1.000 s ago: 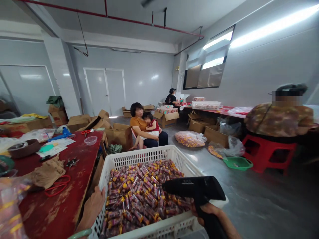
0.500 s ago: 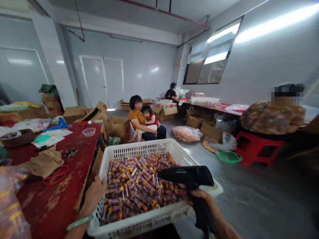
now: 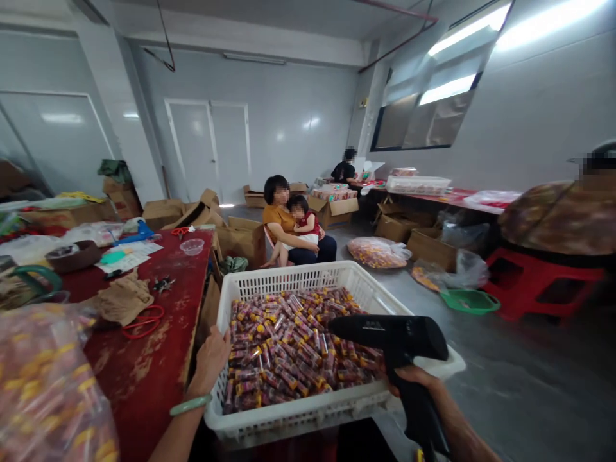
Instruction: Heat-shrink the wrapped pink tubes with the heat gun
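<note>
My right hand (image 3: pixel 414 378) grips the handle of a black heat gun (image 3: pixel 389 337), which it holds above the right side of a white plastic crate (image 3: pixel 308 410). The crate is heaped with several shrink-wrapped tubes of red and yellow sweets (image 3: pixel 298 346). My left hand (image 3: pixel 212 362) is at the crate's left rim, next to the tubes, and holds nothing I can see. A green bangle (image 3: pixel 190 404) circles that wrist. A clear bag of similar tubes (image 3: pixel 43 391) fills the lower left corner.
A worn red table (image 3: pixel 144 366) on the left holds scissors (image 3: pixel 180 231), a brown cloth and papers. Cardboard boxes stand around the floor. One person sits holding a small child (image 3: pixel 289 228). Another sits on a red stool (image 3: pixel 543 282) at right, and a third works at the far table (image 3: pixel 423 196).
The view has swung left, so the room and crate sit further right. The clear bag shows larger at lower left. My right hand still holds the heat gun.
</note>
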